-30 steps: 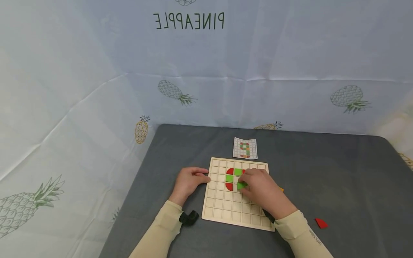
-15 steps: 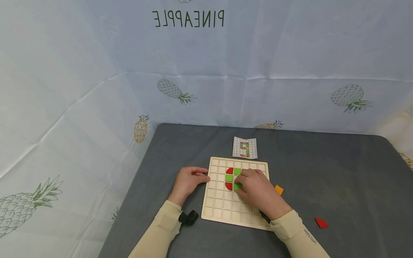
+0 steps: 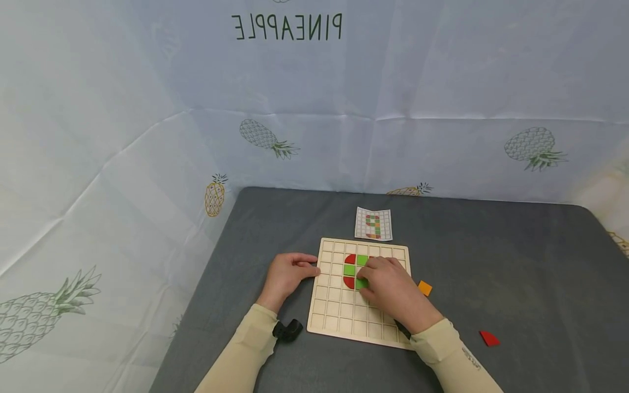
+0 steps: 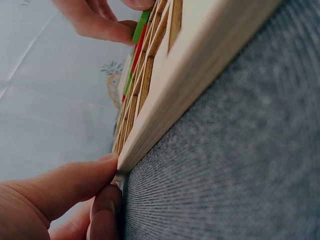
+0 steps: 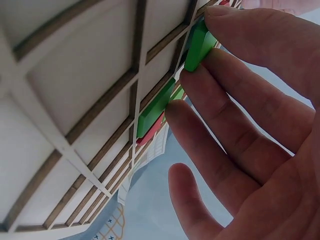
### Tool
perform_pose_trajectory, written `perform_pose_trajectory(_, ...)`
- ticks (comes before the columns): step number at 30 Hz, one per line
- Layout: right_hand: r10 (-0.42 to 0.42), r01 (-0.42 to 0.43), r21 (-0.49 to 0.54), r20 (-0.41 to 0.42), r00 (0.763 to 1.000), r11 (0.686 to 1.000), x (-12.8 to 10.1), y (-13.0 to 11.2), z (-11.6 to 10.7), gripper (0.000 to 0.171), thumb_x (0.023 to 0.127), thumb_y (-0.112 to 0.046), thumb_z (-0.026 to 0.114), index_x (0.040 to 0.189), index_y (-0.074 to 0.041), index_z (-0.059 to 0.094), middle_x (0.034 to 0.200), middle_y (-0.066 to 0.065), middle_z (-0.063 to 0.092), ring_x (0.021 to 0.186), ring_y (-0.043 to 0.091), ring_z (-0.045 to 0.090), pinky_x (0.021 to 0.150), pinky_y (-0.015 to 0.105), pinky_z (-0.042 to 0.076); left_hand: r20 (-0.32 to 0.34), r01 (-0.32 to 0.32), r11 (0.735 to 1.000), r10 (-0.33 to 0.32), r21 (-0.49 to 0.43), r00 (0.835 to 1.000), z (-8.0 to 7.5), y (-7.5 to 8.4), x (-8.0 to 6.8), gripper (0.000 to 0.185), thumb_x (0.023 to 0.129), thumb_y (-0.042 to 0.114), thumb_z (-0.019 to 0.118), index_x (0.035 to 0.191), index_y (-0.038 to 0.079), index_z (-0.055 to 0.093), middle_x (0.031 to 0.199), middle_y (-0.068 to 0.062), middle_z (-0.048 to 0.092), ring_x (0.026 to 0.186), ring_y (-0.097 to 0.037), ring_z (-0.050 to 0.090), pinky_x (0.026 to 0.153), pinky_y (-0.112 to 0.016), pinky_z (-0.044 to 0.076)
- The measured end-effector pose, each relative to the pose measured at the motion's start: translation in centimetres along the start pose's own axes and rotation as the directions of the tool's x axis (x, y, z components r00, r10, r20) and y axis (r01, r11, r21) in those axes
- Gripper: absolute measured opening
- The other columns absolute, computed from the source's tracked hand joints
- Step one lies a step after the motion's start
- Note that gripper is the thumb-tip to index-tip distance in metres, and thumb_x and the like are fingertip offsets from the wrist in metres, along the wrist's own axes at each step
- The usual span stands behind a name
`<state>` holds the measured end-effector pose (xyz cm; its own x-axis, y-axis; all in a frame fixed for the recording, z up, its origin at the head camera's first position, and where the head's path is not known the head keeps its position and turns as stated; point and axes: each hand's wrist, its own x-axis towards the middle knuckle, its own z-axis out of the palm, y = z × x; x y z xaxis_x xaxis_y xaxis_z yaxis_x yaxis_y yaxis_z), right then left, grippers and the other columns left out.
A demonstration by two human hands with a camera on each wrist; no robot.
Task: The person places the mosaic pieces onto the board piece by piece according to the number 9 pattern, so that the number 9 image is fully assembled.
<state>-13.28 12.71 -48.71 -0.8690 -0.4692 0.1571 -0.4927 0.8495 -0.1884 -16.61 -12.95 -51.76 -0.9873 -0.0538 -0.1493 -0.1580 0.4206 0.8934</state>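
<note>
A wooden grid board [image 3: 344,316] lies on the grey table. Two red quarter-round tiles [image 3: 350,259] and two green square tiles [image 3: 362,261] sit in its upper cells. My right hand [image 3: 367,279] is over the board's middle. It pinches a tilted green tile [image 5: 196,50] between thumb and fingers, next to the lower red tile. A seated green tile [image 5: 155,107] lies just beside it. My left hand [image 3: 287,273] rests at the board's left edge [image 4: 165,115]; its fingertips [image 4: 107,165] press that edge.
A pattern card [image 3: 373,224] lies just beyond the board. An orange square tile [image 3: 425,288] sits right of the board, and a red quarter-round tile [image 3: 489,338] lies further right and nearer. A small black object [image 3: 287,331] lies by my left sleeve. Pineapple-print cloth backs the table.
My right hand has carried the green tile a little left, to the cell beside the lower red tile, uncovering the orange tile. The left hand has not moved.
</note>
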Motion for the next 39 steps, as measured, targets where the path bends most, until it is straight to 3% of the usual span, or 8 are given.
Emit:
perform_pose_trajectory(24, -0.024, 0.024, -0.006, -0.035, 0.999, 1.000, -0.1, 0.6, -0.2, 0.016, 0.086, -0.015, 0.088, 0.101, -0.014, 0.084, 0.098, 0.000, 0.076, 0.101, 0.024, 0.071, 0.101, 0.055, 0.055, 0.001, 0.002, 1.000, -0.002, 0.002, 1.000, 0.1, 0.0, 0.2, 0.027, 0.082, 0.014, 0.093, 0.108, 0.011, 0.086, 0.088, -0.003, 0.081, 0.078, -0.013, 0.072, 0.078, -0.035, 0.058)
perform_pose_trajectory(34, 0.116, -0.115, 0.043, -0.027, 0.993, 0.992, -2.7, 4.4, -2.2, 0.023, 0.087, -0.015, 0.088, 0.109, -0.011, 0.083, 0.108, 0.004, 0.078, 0.110, 0.029, 0.071, 0.104, 0.059, 0.051, 0.020, 0.002, 1.000, -0.002, 0.018, 1.000, 0.7, 0.0, 0.1, 0.028, 0.083, 0.017, 0.093, 0.109, 0.012, 0.086, 0.089, -0.004, 0.081, 0.080, -0.013, 0.071, 0.079, -0.035, 0.058)
perform_pose_trajectory(39, 0.142, -0.142, 0.010, -0.035, 0.989, 0.990, -4.6, 6.6, -3.0, 0.025, 0.085, -0.017, 0.092, 0.107, -0.009, 0.083, 0.103, 0.004, 0.076, 0.099, 0.028, 0.072, 0.098, 0.059, 0.054, 0.007, 0.017, 1.000, -0.017, 0.008, 1.000, 0.2, -0.1, 0.1, 0.029, 0.083, 0.020, 0.093, 0.111, 0.014, 0.086, 0.091, -0.004, 0.081, 0.083, -0.015, 0.072, 0.081, -0.035, 0.057)
